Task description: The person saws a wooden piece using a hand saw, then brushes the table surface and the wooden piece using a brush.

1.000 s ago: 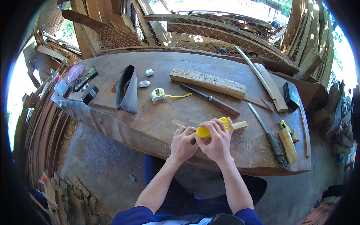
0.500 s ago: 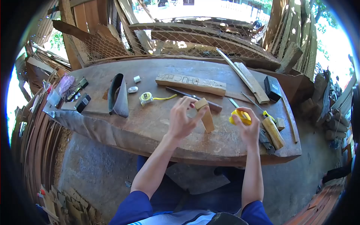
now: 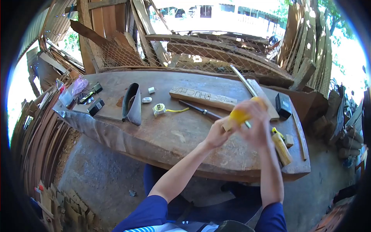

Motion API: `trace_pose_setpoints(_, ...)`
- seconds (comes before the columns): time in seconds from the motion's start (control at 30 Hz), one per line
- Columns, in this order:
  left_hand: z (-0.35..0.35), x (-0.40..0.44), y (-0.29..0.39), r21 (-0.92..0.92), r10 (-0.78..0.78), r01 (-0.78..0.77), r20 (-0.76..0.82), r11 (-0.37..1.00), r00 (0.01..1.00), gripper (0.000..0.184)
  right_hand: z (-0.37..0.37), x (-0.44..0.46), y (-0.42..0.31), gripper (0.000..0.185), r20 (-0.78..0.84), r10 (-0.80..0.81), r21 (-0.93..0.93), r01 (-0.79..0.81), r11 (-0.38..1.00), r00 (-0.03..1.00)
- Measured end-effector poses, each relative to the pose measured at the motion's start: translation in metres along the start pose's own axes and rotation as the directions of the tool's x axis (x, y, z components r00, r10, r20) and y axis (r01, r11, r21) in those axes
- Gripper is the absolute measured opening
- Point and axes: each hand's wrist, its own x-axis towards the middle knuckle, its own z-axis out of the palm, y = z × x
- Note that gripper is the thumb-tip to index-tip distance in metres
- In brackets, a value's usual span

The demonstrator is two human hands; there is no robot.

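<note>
My left hand [image 3: 216,136] is closed around a small light-brown wooden piece [image 3: 227,126], held above the workbench [image 3: 154,135]. Right beside it, my right hand [image 3: 258,124] grips a curved yellow piece [image 3: 239,114] against or very near the wood. Motion smears the right hand and the yellow piece, so contact is unclear. Behind the hands lies a long wooden block with carved letters [image 3: 201,96]. A dark slender tool [image 3: 201,110] rests in front of that block. To the right of my right hand is a rounded wooden handle [image 3: 282,150].
A tape measure [image 3: 159,110], a bent grey sheet [image 3: 133,105] and a plastic bag [image 3: 80,85] lie on the bench's left part. Near the right edge stand a black box [image 3: 283,106] and long wood strips [image 3: 263,98]. Wire mesh [image 3: 216,58] and stacked planks border the back.
My hands have come together, the left moving right with the wooden piece and the right bringing the yellow piece up to it. The view has shifted slightly, so the bench sits lower.
</note>
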Motion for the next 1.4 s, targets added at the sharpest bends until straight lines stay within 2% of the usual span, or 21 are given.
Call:
trace_pose_setpoints(0.03, 0.015, 0.000, -0.014, -0.168, 0.083, -0.097, -0.091, 0.981, 0.992, 0.033, -0.005, 0.001, -0.027, 0.039, 0.061, -0.106, 0.051, 0.103, 0.993, 0.992)
trace_pose_setpoints(0.07, 0.010, -0.001, -0.008, -0.022, 0.127, -0.129, -0.074, 0.991, 0.989, 0.033, -0.006, -0.003, -0.042, 0.041, 0.121, -0.198, 0.117, 0.185, 0.976, 0.973)
trace_pose_setpoints(0.1, 0.006, -0.002, 0.000, 0.127, 0.172, -0.164, -0.056, 0.978, 0.984, 0.033, 0.005, -0.012, -0.014, 0.041, 0.061, -0.144, 0.053, 0.141, 0.989, 0.988)
trace_pose_setpoints(0.13, 0.002, -0.002, 0.007, 0.269, 0.216, -0.198, -0.038, 0.943, 0.976, 0.034, 0.011, -0.017, 0.012, 0.042, -0.007, 0.079, 0.090, -0.078, 0.993, 0.997)
trace_pose_setpoints(0.2, -0.007, -0.003, 0.007, 0.285, -0.131, 0.125, 0.001, 0.950, 0.991, 0.042, 0.013, -0.018, 0.050, 0.041, -0.134, 0.241, -0.034, -0.247, 0.968, 0.961)
trace_pose_setpoints(0.23, -0.009, -0.005, 0.008, 0.269, -0.154, 0.148, 0.000, 0.952, 0.988, 0.042, 0.004, -0.017, 0.029, 0.036, -0.145, 0.234, 0.027, -0.232, 0.972, 0.961)
trace_pose_setpoints(0.3, -0.001, 0.008, 0.009, 0.064, 0.266, -0.262, -0.067, 0.963, 0.961, 0.035, 0.008, -0.006, -0.024, 0.035, -0.067, -0.045, 0.070, 0.050, 0.996, 0.997)
trace_pose_setpoints(0.37, 0.003, 0.000, 0.006, 0.110, 0.310, -0.299, -0.102, 0.948, 0.945, 0.035, 0.021, -0.022, -0.032, 0.039, -0.047, -0.171, -0.017, 0.170, 0.985, 0.984)
trace_pose_setpoints(0.4, 0.006, -0.004, 0.004, 0.134, 0.332, -0.316, -0.119, 0.939, 0.936, 0.037, 0.031, -0.023, -0.006, 0.037, -0.097, -0.084, 0.056, 0.090, 0.994, 0.992)
trace_pose_setpoints(0.47, -0.003, -0.004, 0.003, 0.265, -0.035, 0.069, -0.132, 0.962, 0.991, 0.039, 0.045, -0.025, 0.038, 0.035, -0.183, 0.337, 0.143, -0.314, 0.939, 0.924)
trace_pose_setpoints(0.57, -0.020, -0.018, 0.016, 0.408, 0.010, 0.023, -0.079, 0.913, 0.997, 0.034, 0.045, -0.041, 0.039, 0.037, -0.166, 0.620, 0.554, -0.447, 0.702, 0.767)
trace_pose_setpoints(0.67, -0.042, -0.036, 0.016, 0.399, 0.142, -0.097, -0.086, 0.912, 0.986, 0.032, 0.061, -0.059, -0.001, 0.041, -0.172, 0.557, 0.634, -0.341, 0.694, 0.812)
trace_pose_setpoints(0.7, -0.047, -0.044, 0.017, 0.361, 0.181, -0.131, -0.109, 0.923, 0.977, 0.033, 0.070, -0.063, -0.013, 0.042, -0.115, 0.602, 0.726, -0.346, 0.594, 0.790)
trace_pose_setpoints(0.77, -0.050, -0.057, 0.038, 0.484, 0.179, -0.074, -0.176, 0.872, 0.968, 0.044, 0.094, -0.062, -0.034, 0.045, 0.014, 0.652, 0.879, -0.320, 0.353, 0.758)
trace_pose_setpoints(0.87, -0.070, -0.085, 0.073, 0.571, 0.121, 0.055, -0.266, 0.819, 0.956, 0.060, 0.133, -0.066, -0.056, 0.041, 0.069, 0.628, 0.898, -0.322, 0.299, 0.775)
trace_pose_setpoints(0.93, -0.090, -0.112, 0.094, 0.522, -0.012, 0.243, -0.406, 0.817, 0.914, 0.057, 0.143, -0.070, -0.059, 0.040, 0.158, 0.588, 0.805, -0.448, 0.388, 0.793)
trace_pose_setpoints(1.0, -0.127, -0.150, 0.095, 0.580, -0.033, 0.271, -0.387, 0.768, 0.922, 0.055, 0.157, -0.084, -0.046, 0.039, 0.223, 0.553, 0.638, -0.549, 0.540, 0.803)
trace_pose_setpoints(1.03, -0.137, -0.159, 0.096, 0.602, -0.053, 0.286, -0.375, 0.745, 0.925, 0.053, 0.157, -0.087, -0.043, 0.038, 0.143, 0.522, 0.495, -0.518, 0.698, 0.841)
trace_pose_setpoints(1.13, -0.141, -0.183, 0.094, 0.761, -0.078, 0.295, -0.309, 0.578, 0.948, 0.047, 0.163, -0.088, -0.048, 0.035, 0.089, 0.465, 0.203, -0.473, 0.858, 0.881)
trace_pose_setpoints(1.3, -0.132, -0.183, 0.063, 0.875, -0.018, 0.263, -0.280, 0.406, 0.960, 0.048, 0.179, -0.083, -0.105, 0.035, 0.229, 0.129, 0.269, -0.190, 0.944, 0.965)
trace_pose_setpoints(1.4, -0.127, -0.190, 0.060, 0.865, 0.000, 0.288, -0.315, 0.410, 0.949, 0.046, 0.165, -0.089, -0.065, 0.033, 0.218, 0.200, 0.108, -0.227, 0.968, 0.955)
